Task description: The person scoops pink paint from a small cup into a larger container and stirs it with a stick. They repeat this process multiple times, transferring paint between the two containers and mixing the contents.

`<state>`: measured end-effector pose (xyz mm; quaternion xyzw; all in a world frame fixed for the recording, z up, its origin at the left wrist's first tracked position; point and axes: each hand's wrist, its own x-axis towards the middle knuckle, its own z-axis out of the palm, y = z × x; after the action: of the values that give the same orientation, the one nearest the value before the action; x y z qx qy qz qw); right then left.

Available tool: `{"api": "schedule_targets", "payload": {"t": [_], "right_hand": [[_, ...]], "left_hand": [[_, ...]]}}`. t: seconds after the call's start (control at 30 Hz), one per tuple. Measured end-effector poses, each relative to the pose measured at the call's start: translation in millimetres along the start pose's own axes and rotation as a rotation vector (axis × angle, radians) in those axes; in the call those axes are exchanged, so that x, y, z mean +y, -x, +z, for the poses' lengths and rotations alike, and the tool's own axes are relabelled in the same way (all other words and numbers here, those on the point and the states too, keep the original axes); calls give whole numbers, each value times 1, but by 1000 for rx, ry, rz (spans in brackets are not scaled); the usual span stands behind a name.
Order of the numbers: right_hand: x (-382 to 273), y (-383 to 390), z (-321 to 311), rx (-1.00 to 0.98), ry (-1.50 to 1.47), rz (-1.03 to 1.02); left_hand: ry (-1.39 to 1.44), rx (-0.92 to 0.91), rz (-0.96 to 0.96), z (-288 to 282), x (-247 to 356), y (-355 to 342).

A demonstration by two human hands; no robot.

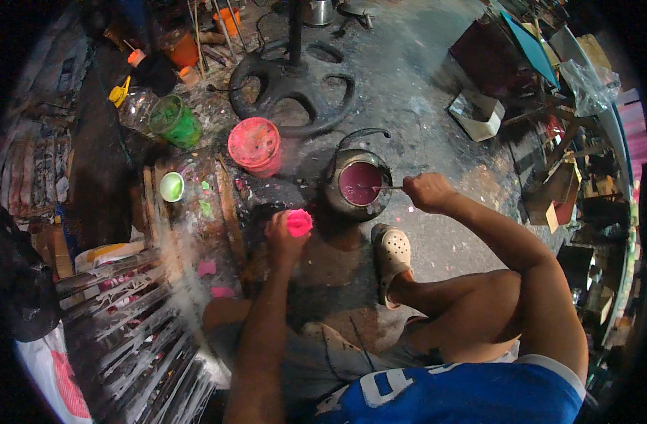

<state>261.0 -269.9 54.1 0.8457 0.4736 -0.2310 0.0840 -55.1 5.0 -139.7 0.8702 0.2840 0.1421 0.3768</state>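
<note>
In my right hand [429,192], the fingers close round a thin metal rod [391,187], perhaps a spoon handle. Its far end dips into purplish-pink liquid [359,178] inside a round, lidless metal kettle [351,210] with a dark curved handle [362,133]. My left hand [280,239] grips a small cup [300,223], bright pink inside, to the left of the kettle and nearer me. Beyond that hand stands a pink-stained bucket [255,145]. A small white bowl [172,186] with light green contents sits further left on a stained board.
A black wheel-shaped stand base [295,88] lies beyond the kettle. Clear green tub [175,121] and yellow-topped jug [131,106] stand far left. Thin whitish sticks [143,339] fan out at near left. A white box [477,115] and piled boxes [497,56] fill the right side.
</note>
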Motion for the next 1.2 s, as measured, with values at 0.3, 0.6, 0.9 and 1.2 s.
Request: {"api": "schedule_targets", "payload": {"t": [0.3,0.6,0.9,1.2], "right_hand": [[14,-4,20,11,63,-15],[23,-6,-54,-49,15,20],[53,7,-79,53,-210,-74],[28,41,-37,348,-217,-64]], "left_hand": [[-41,-187,-76,5,4,-2],[-158,-288,-122,-5,22,1],[-96,-147,-31,-58,68,-21],[-157,-190,-14,-119,84,0]]}}
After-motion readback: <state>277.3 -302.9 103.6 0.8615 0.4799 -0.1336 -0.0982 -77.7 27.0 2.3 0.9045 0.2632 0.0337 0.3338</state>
